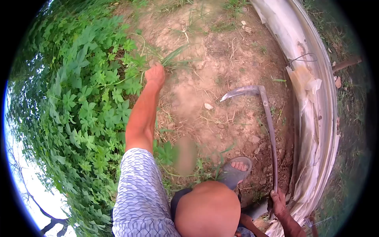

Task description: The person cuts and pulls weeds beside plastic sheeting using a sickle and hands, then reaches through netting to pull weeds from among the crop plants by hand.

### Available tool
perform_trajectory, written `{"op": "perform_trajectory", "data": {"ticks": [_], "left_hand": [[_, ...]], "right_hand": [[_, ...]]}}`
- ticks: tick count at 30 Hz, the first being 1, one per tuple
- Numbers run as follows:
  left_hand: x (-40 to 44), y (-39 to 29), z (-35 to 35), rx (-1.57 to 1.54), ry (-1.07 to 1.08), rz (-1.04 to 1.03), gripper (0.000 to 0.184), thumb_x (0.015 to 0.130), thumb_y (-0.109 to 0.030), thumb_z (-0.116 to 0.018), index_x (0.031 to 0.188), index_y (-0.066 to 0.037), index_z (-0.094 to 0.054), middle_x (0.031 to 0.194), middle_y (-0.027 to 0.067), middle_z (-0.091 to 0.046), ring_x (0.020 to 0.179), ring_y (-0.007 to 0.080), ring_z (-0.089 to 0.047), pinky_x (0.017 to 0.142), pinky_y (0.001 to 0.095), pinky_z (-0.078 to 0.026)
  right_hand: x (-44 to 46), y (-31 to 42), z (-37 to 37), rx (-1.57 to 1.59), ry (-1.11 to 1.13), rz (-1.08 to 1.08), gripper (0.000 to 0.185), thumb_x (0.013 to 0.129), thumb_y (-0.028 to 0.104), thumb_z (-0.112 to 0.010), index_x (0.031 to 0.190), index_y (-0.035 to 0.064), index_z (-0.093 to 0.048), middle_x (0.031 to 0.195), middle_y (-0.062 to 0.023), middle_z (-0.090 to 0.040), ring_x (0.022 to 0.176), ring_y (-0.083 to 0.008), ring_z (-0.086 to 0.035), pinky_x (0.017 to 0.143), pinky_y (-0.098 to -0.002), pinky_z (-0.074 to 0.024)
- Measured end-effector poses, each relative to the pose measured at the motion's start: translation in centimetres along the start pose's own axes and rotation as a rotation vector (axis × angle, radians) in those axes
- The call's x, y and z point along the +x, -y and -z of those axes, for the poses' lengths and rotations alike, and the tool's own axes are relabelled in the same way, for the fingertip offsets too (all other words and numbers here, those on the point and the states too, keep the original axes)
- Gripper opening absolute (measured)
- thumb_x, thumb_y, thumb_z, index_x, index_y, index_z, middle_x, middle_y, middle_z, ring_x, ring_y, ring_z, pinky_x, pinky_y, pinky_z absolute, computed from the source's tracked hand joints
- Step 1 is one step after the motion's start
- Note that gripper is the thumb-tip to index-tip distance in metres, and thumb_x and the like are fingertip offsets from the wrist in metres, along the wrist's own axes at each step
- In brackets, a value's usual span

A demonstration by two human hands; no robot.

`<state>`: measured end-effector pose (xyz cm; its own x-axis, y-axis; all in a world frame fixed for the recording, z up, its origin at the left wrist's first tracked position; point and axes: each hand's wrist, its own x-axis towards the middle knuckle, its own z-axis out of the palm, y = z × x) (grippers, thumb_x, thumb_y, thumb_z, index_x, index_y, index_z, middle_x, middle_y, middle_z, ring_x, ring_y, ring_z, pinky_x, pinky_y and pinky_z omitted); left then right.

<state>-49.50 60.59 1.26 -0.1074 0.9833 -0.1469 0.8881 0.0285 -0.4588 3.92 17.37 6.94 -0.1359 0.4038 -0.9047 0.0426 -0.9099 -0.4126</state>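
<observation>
My left hand (155,76) is closed around the base of a tuft of grass (173,56), beside the leafy vines. Long green blades fan out from the fist to the right. Down at the lower right, my right hand (278,200) grips the lower end of a sickle's wooden handle. The sickle (270,126) extends forward from that hand, and its curved metal blade points left, over or on the bare soil. A gap of soil separates the blade tip from my left hand.
Dense green vines (90,91) cover the left side. Along the right runs a long bank of crumpled plastic sheeting (316,102), with a wire loop (304,58) on it. My sandalled foot (238,168) and bent knee (207,209) are below. A pale stone (208,106) lies on the dirt.
</observation>
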Motion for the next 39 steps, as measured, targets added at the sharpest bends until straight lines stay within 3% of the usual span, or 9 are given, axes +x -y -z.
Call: {"op": "perform_trajectory", "data": {"ticks": [3, 5, 11, 20, 28, 32, 33, 34, 39], "left_hand": [[-1.3, 0.3, -1.2, -0.123, 0.099, 0.024, 0.019, 0.083, -0.015, -0.053, 0.099, -0.006, -0.055, 0.098, 0.0205, -0.064, 0.083, 0.0352, -0.066, 0.069, 0.0459, -0.052], [-2.5, 0.3, -1.7, -0.319, -0.065, 0.035, 0.019, 0.08, -0.016, -0.051, 0.095, -0.005, -0.054, 0.086, 0.0219, -0.064, 0.082, 0.0399, -0.063, 0.069, 0.0506, -0.049], [-2.8, 1.2, -0.5, -0.425, -0.03, 0.17, 0.02, 0.077, -0.018, -0.055, 0.093, -0.007, -0.057, 0.081, 0.021, -0.065, 0.079, 0.0396, -0.063, 0.069, 0.0495, -0.05], [-2.0, 2.3, -0.7, -0.408, 0.061, 0.14, 0.03, 0.077, -0.018, -0.051, 0.104, -0.006, -0.057, 0.083, 0.0238, -0.063, 0.08, 0.0416, -0.062, 0.068, 0.0497, -0.049], [-3.5, 1.3, -2.1, -0.547, 0.048, 0.281, 0.038, 0.082, -0.029, -0.056, 0.112, -0.007, -0.054, 0.084, 0.0229, -0.065, 0.08, 0.0415, -0.063, 0.071, 0.0491, -0.05], [-3.2, 1.3, -0.2, -0.535, 0.038, 0.253, 0.043, 0.083, -0.038, -0.059, 0.112, -0.007, -0.054, 0.083, 0.0243, -0.065, 0.081, 0.0421, -0.063, 0.073, 0.0503, -0.049], [-3.2, 1.5, 0.0, -0.542, 0.033, 0.257, 0.043, 0.083, -0.038, -0.059, 0.112, -0.007, -0.054, 0.083, 0.0243, -0.065, 0.081, 0.0421, -0.063, 0.073, 0.0503, -0.049], [-3.4, 2.1, 0.1, -0.519, 0.046, 0.228, 0.044, 0.084, -0.04, -0.058, 0.112, -0.007, -0.055, 0.082, 0.0246, -0.065, 0.08, 0.0422, -0.063, 0.072, 0.0504, -0.048], [-8.3, 1.7, 0.1, -0.545, 0.074, 0.242, 0.055, 0.085, -0.046, -0.056, 0.124, -0.009, -0.048, 0.079, 0.0245, -0.064, 0.078, 0.0421, -0.062, 0.07, 0.0499, -0.048]], "right_hand": [[3.4, 5.0, -1.8, -0.334, -0.118, 0.373, 0.04, 0.091, 0.037, -0.052, 0.105, -0.0001, -0.049, 0.068, -0.006, -0.051, 0.059, -0.0161, -0.051, 0.054, -0.0321, -0.0435], [6.4, 11.0, -4.4, -0.273, -0.073, 0.288, 0.041, 0.09, 0.033, -0.051, 0.112, -0.0018, -0.048, 0.074, -0.0099, -0.053, 0.068, -0.0174, -0.051, 0.062, -0.0345, -0.0434], [15.1, 25.8, -15.5, -0.288, -0.135, 0.519, 0.034, 0.091, 0.027, -0.047, 0.105, -0.0043, -0.048, 0.075, -0.017, -0.057, 0.07, -0.0256, -0.059, 0.064, -0.0418, -0.0477], [13.8, 22.8, -16.9, -0.57, 0.034, 0.382, 0.04, 0.09, 0.028, -0.047, 0.109, -0.007, -0.049, 0.086, -0.0278, -0.06, 0.079, -0.0407, -0.062, 0.072, -0.0482, -0.0478], [16.7, 26.0, -19.2, -0.184, -0.15, 0.441, 0.036, 0.09, 0.028, -0.048, 0.105, -0.0047, -0.05, 0.075, -0.0223, -0.059, 0.069, -0.0352, -0.062, 0.064, -0.044, -0.0475], [13.5, 20.8, -16.8, -0.616, -0.003, 0.392, 0.039, 0.089, 0.032, -0.049, 0.105, -0.0038, -0.05, 0.072, -0.0211, -0.058, 0.066, -0.0315, -0.062, 0.062, -0.0426, -0.0489], [11.0, 19.5, -15.4, -0.6, 0.141, 0.154, 0.042, 0.088, 0.032, -0.049, 0.108, -0.0042, -0.049, 0.076, -0.0244, -0.059, 0.072, -0.0338, -0.063, 0.067, -0.0441, -0.0496], [12.3, 12.3, -12.4, -0.741, 0.155, 0.27, 0.045, 0.088, 0.033, -0.049, 0.113, -0.0045, -0.048, 0.082, -0.0259, -0.06, 0.079, -0.0372, -0.062, 0.073, -0.0464, -0.0486], [7.8, 13.3, -9.1, -0.665, 0.129, 0.278, 0.044, 0.089, 0.035, -0.05, 0.109, -0.0035, -0.05, 0.087, -0.0237, -0.062, 0.082, -0.0404, -0.061, 0.075, -0.0455, -0.0476]]}}
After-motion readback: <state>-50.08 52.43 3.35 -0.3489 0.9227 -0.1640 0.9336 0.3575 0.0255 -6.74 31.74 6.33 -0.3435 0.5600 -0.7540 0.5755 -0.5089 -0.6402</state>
